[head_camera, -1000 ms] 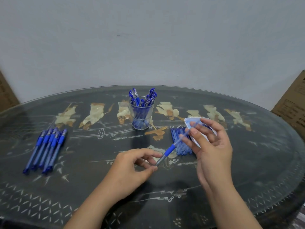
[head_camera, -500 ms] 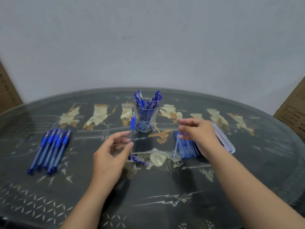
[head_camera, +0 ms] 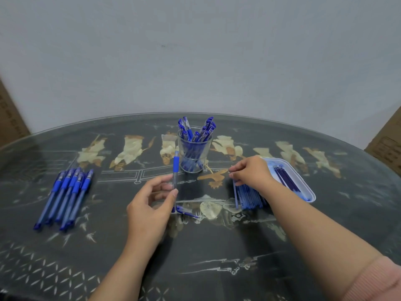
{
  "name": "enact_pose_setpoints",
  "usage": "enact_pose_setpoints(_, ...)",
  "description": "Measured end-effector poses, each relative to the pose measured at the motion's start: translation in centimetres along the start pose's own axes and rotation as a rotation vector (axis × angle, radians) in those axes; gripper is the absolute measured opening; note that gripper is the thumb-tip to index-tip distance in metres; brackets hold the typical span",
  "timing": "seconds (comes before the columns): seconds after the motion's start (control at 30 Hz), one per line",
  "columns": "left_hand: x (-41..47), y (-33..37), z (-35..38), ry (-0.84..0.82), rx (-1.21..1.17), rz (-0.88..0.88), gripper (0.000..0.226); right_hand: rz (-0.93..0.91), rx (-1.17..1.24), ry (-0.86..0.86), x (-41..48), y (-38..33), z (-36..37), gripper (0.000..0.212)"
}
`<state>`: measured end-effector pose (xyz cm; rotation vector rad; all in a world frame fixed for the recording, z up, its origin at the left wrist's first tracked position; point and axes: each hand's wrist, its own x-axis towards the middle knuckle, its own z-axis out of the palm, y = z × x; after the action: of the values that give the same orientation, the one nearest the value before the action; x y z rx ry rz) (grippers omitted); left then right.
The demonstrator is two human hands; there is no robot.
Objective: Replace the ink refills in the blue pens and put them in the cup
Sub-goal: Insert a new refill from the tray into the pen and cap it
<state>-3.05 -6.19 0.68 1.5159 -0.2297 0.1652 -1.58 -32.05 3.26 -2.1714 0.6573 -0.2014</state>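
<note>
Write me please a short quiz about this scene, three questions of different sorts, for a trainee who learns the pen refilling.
1. True or false: the left hand holds a pen upright.
2. Fill the gap: the cup holds blue ____.
3. Which thing does the right hand touch?
A. the cup
B. the refills
C. the pen

Key: 1 true; 2 pens; 3 B.
</note>
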Motion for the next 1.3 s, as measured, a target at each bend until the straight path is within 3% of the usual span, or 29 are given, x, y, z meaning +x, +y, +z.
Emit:
enact_pose_setpoints(0.53,0.1,-0.4,0.1,-0.022,0.018,-0.024,0.033,-0.072,-0.201,0.091,0.8,1.0,1.3,0.008)
enact_pose_setpoints(0.8,0.0,-0.2,0.2,-0.021,0.024,-0.022,0.033,-0.139,-0.290,0.102,0.4,0.5,1.7,0.023)
enact_pose_setpoints(1.03,-0.2,0.4,0.2,-0.031,0.036,0.014,0.033,-0.236,-0.221,0.201,-1.2,0.2,0.9,0.014)
enact_pose_setpoints(1.17,-0.9,1.2,0.7,-0.083,0.004,0.050,0.034,-0.160,-0.098,0.318,-2.3,1.4,-1.9,0.016)
enact_pose_setpoints(1.3,-1.9,1.4,1.6,-0.134,-0.023,0.058,0.034,0.018,-0.192,0.362,-1.9,3.9,-5.6,0.022)
